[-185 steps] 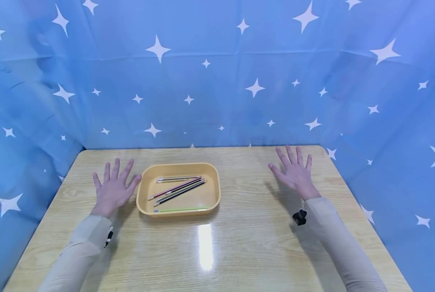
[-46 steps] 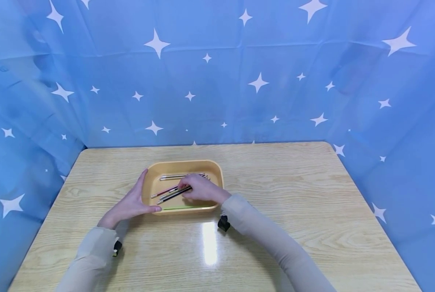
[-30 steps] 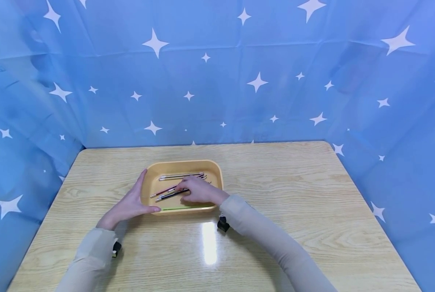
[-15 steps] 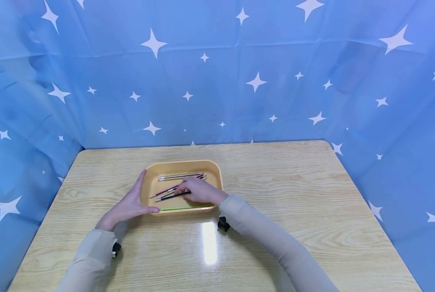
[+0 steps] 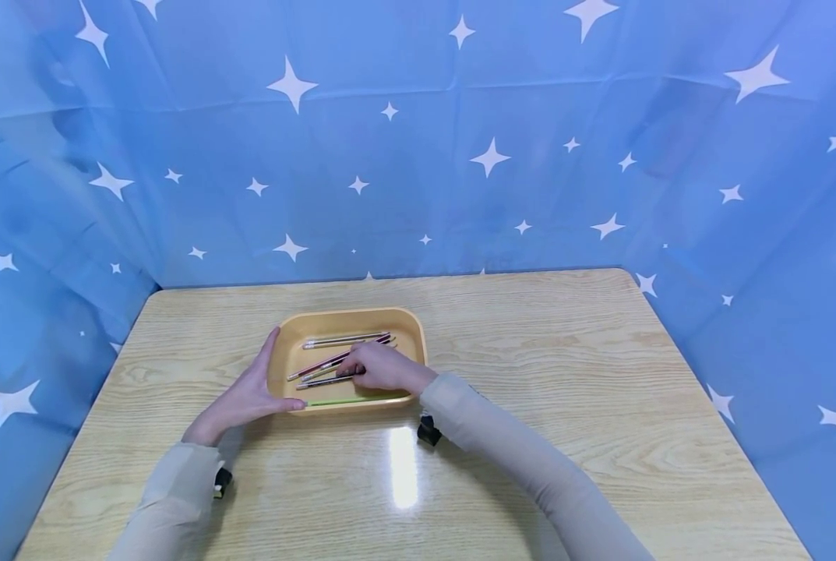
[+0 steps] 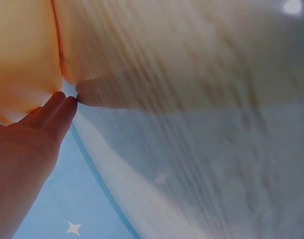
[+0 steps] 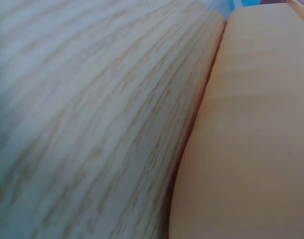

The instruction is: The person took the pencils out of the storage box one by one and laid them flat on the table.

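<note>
A shallow yellow tray (image 5: 350,319) with several pencils in it stands on the table. My left hand (image 5: 249,393) spans its left end, thumb at the front rim and fingers along the side; in the left wrist view, straight fingertips touch the outer wall. My right hand (image 5: 382,368) reaches inside, its fingers pinching a dark pencil (image 5: 325,382) near the right end. Beside that lie a reddish pencil (image 5: 312,369) and others, partly hidden by the hand. Two or so pencils (image 5: 343,340) lie along the back, and a thin green stick (image 5: 354,401) along the front.
The wood-grain table (image 5: 530,374) extends to the right and in front of the tray. A blue curtain (image 5: 418,156) with white stars hangs behind and at both sides. In the right wrist view, the tray's outer wall (image 7: 246,139) fills the right part.
Since the earliest frame, both hands have come from beside the tray to it. Over the last second, the dark pencil has swung slightly towards the front, apart from the others; the left hand stays put.
</note>
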Demonstrator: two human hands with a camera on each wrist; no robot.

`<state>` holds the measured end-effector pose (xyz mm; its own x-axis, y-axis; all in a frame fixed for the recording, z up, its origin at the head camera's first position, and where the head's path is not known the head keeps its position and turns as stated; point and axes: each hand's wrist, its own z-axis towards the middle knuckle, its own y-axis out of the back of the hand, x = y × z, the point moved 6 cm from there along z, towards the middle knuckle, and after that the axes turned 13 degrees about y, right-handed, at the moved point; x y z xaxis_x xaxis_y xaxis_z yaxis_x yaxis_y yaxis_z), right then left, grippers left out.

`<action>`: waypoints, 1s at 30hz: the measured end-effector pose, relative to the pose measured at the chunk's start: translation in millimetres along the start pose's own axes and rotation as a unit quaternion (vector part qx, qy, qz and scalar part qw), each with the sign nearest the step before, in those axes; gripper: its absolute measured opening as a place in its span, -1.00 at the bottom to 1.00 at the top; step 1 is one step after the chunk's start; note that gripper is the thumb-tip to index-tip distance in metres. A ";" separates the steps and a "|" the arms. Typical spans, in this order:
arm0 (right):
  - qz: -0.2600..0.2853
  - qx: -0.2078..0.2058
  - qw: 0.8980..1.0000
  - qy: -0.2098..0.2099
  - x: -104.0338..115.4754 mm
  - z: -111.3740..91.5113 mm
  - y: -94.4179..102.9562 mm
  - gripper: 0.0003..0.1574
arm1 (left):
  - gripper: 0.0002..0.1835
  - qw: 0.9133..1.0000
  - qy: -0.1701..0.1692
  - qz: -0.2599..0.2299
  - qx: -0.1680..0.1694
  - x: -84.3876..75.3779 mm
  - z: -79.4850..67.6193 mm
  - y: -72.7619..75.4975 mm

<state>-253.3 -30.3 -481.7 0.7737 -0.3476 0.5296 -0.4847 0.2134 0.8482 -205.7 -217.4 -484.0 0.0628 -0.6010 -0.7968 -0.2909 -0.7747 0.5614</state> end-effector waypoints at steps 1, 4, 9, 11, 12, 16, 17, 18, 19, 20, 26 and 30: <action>0.016 -0.006 1.000 0.001 -0.2 -0.1 0.4 -0.61 | 0.44 1.000 0.001 0.001 0.000 0.1 0.1 -0.1; 0.072 -0.027 0.997 0.000 -1.4 -1.0 1.6 -0.65 | 0.44 1.000 0.004 0.003 -0.001 0.0 0.2 0.0; 0.155 -0.075 0.985 -0.007 -4.4 -2.7 4.3 -0.69 | 0.44 1.000 0.003 0.008 -0.004 -0.2 0.3 0.1; 0.183 -0.099 0.978 -0.013 -5.4 -3.4 6.4 -0.71 | 0.44 1.000 -0.001 0.010 -0.004 -0.4 0.1 0.2; 0.194 -0.110 0.975 -0.018 -6.1 -3.9 7.5 -0.72 | 0.45 1.000 -0.002 0.010 -0.003 -0.6 -0.1 0.2; 0.227 -0.142 0.963 -0.041 -8.5 -5.8 10.1 -0.73 | 0.44 1.000 -0.004 0.014 0.003 -1.0 -1.4 0.1; 0.231 -0.147 0.961 -0.044 -9.2 -5.9 10.0 -0.72 | 0.44 1.000 -0.002 0.016 0.005 -0.8 -1.7 0.1; 0.238 -0.151 0.958 -0.048 -10.1 -6.4 9.9 -0.71 | 0.45 1.000 0.000 0.019 0.007 -0.7 -2.0 0.0; 0.245 -0.155 0.956 -0.052 -10.5 -7.2 10.1 -0.70 | 0.44 1.000 0.001 0.021 0.008 -0.6 -2.2 0.0; 0.254 -0.161 0.952 -0.056 -11.0 -8.1 10.6 -0.70 | 0.45 1.000 0.001 0.024 0.009 -0.7 -2.4 0.0; 0.296 -0.191 0.934 -0.069 -10.1 -13.6 19.9 -0.69 | 0.44 0.999 0.006 0.031 0.016 -1.0 -2.2 -0.6; 0.300 -0.201 0.930 -0.072 -7.7 -15.8 28.9 -0.72 | 0.43 0.999 0.002 0.026 0.018 -2.9 -1.7 0.8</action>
<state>-266.8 -7.1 -461.2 0.3363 -0.1681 0.9266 -0.5979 0.7221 0.3480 -204.5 -216.6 -480.9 0.0516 -0.6407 -0.7661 -0.3287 -0.7352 0.5928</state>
